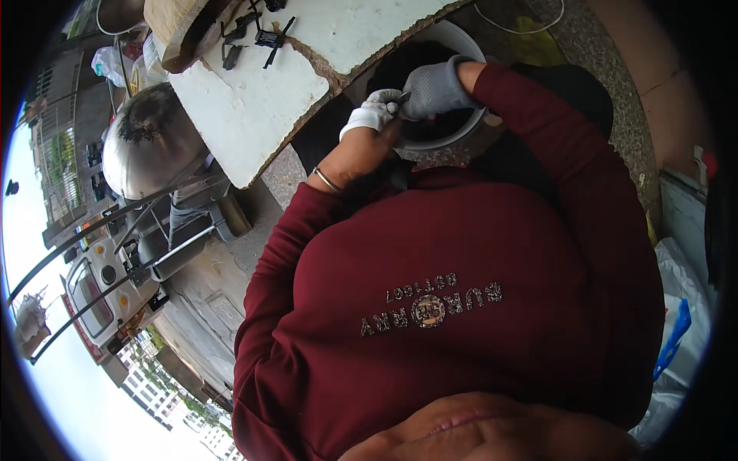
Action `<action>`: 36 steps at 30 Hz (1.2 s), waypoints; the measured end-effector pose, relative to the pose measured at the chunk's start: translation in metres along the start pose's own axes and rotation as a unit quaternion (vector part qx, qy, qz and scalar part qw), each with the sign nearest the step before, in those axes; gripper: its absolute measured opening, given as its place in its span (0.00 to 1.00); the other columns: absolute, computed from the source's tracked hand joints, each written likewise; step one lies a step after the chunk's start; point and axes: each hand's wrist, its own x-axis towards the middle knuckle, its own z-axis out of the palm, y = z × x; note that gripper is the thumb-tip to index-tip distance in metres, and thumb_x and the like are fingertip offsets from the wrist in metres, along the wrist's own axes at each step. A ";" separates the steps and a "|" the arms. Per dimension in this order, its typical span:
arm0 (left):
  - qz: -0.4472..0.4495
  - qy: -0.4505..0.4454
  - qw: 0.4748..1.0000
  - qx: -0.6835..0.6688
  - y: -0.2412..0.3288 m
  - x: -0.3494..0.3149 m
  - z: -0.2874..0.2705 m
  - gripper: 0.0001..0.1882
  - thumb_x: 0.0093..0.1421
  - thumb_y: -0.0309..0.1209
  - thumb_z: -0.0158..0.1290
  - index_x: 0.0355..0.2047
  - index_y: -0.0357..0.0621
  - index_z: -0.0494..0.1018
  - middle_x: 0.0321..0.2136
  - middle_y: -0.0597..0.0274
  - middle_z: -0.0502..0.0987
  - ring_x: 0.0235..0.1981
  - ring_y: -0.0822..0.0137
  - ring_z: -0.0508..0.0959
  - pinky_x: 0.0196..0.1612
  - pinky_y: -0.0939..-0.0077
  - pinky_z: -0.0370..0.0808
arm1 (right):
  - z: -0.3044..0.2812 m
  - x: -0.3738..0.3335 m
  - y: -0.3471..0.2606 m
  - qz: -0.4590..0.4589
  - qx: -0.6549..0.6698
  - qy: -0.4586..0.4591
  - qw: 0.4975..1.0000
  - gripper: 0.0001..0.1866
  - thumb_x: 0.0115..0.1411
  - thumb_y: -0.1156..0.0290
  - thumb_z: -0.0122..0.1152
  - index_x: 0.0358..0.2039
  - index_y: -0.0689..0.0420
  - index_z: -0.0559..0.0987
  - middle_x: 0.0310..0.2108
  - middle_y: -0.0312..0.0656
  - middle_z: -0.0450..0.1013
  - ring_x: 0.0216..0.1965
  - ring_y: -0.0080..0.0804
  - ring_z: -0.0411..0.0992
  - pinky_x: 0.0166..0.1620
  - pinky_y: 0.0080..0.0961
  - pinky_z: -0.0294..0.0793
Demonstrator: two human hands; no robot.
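My left hand [372, 115], in a white glove that leaves part of the hand bare, is closed with its fingertips pinched together. Against it is my right hand [437, 89], in a grey knit glove, its fingers curled shut. Where the fingertips meet, a small, thin dark piece shows, too small to name. Both hands are over a pale round basin [470, 132] at my lap, whose contents look black. On the white board [254, 107] to the left lie several black plastic-looking pieces [269, 38] with thin arms.
The board's broken, rough edge runs close beside my left wrist. A rounded wooden object [181, 48] rests at its far left corner. Further left are a large silvery rounded object [150, 142], metal bars and a parked vehicle [100, 288]. Clear plastic bags [680, 307] sit at the right.
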 end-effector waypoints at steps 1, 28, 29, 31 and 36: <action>0.096 0.007 0.986 0.138 -0.023 0.000 -0.003 0.19 0.52 0.25 0.47 0.46 0.32 0.63 0.45 0.49 0.65 0.42 0.63 0.69 0.41 0.76 0.68 | 0.010 0.006 0.005 0.036 -0.138 0.032 0.989 0.15 0.46 0.58 0.55 0.24 0.57 0.78 0.22 0.42 0.73 0.24 0.32 0.71 0.29 0.29 0.70; 0.295 0.352 0.877 0.142 0.063 -0.115 -0.072 0.11 0.44 0.22 0.57 0.29 0.41 0.69 0.35 0.55 0.71 0.36 0.60 0.72 0.39 0.76 0.69 | -0.007 -0.052 -0.146 -0.312 0.044 0.148 0.937 0.08 0.51 0.69 0.51 0.21 0.60 0.71 0.16 0.37 0.67 0.18 0.25 0.65 0.24 0.25 0.64; 0.226 0.359 0.902 0.082 0.073 -0.123 -0.080 0.05 0.52 0.25 0.54 0.28 0.40 0.68 0.20 0.66 0.71 0.20 0.75 0.70 0.23 0.85 0.67 | -0.004 -0.056 -0.161 -0.381 -0.007 0.201 0.903 0.08 0.51 0.69 0.52 0.21 0.60 0.71 0.16 0.38 0.67 0.20 0.25 0.66 0.26 0.25 0.65; 0.217 0.377 0.888 0.151 0.080 -0.132 -0.097 0.04 0.53 0.26 0.53 0.25 0.40 0.68 0.17 0.68 0.69 0.16 0.77 0.67 0.20 0.85 0.64 | 0.003 -0.066 -0.186 -0.292 0.109 0.189 0.931 0.08 0.52 0.69 0.53 0.22 0.60 0.71 0.18 0.40 0.67 0.22 0.29 0.66 0.28 0.26 0.65; 0.091 0.306 0.943 -0.097 0.116 -0.160 -0.144 0.06 0.55 0.28 0.51 0.24 0.38 0.68 0.17 0.67 0.69 0.16 0.75 0.65 0.19 0.80 0.61 | -0.004 -0.071 -0.245 -0.383 -0.058 0.419 0.821 0.07 0.51 0.70 0.56 0.22 0.59 0.70 0.20 0.44 0.67 0.23 0.40 0.67 0.29 0.29 0.67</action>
